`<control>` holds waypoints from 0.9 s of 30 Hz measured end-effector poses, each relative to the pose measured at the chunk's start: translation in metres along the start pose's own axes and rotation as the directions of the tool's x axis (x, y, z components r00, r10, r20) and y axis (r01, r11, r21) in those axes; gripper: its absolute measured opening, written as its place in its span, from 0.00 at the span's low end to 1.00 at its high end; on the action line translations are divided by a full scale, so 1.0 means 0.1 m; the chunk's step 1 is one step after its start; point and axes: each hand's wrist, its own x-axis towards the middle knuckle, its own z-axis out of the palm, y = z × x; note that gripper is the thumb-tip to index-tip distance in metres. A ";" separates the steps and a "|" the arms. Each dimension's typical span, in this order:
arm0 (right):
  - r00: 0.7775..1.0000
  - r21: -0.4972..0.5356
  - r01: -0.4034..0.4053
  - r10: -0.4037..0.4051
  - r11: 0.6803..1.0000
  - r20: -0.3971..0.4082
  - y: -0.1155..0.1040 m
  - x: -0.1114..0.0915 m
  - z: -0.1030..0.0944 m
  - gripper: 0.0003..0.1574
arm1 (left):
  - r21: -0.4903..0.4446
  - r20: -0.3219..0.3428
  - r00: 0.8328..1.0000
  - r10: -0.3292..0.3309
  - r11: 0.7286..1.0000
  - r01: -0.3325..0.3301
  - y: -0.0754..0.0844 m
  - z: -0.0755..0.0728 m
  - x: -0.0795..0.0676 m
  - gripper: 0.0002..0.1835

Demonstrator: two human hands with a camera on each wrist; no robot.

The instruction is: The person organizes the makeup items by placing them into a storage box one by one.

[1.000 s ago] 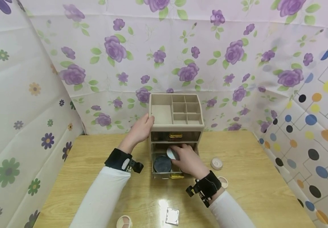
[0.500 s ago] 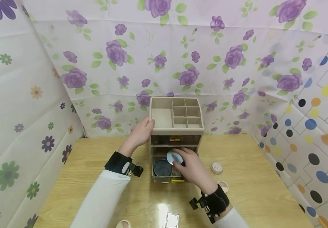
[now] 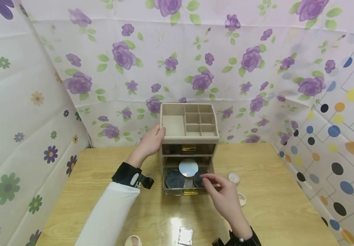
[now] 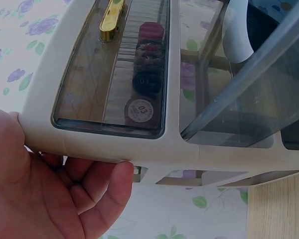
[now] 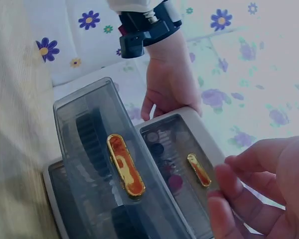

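Observation:
A beige drawer organizer (image 3: 189, 139) stands at the back of the table, its left upper edge gripped by my left hand (image 3: 148, 141). In the left wrist view, the fingers of that hand (image 4: 55, 189) curl against its side. The drawer (image 3: 172, 192) below the top one is pulled out. Inside it are two dark round cases (image 3: 174, 179) and a shiny silver disc (image 3: 188, 167) leaning behind them. My right hand (image 3: 226, 200) hovers over the drawer's right front corner, holding nothing. In the right wrist view, its loosely bent fingers overlap the organizer's edge.
Right of the organizer lie a round white compact (image 3: 233, 178) and a round pan (image 3: 241, 199), partly behind my right hand. Near the front are a round three-shade palette (image 3: 133, 241) and a clear square case (image 3: 185, 235). Small round pots (image 4: 140, 110) show inside the closed top drawer.
My right hand has let go of the silver disc, which now leans in the drawer, and has drawn back toward the front right. My left hand keeps its grip on the organizer.

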 end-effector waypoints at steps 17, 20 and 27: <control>0.852 0.023 -0.382 0.343 0.924 0.395 0.29 -0.33 0.12 0.10 | -0.006 0.007 1.000 0.000 1.000 0.000 -0.01 -0.01 -0.03 0.21; 0.832 0.052 -0.392 0.329 0.919 0.446 0.35 -0.36 0.18 0.12 | -0.002 0.009 1.000 0.000 1.000 0.000 0.00 -0.01 -0.03 0.21; 0.803 0.121 -0.433 0.321 0.893 0.502 0.43 -0.38 0.29 0.22 | -0.003 0.015 1.000 0.002 1.000 -0.002 0.03 -0.02 -0.04 0.21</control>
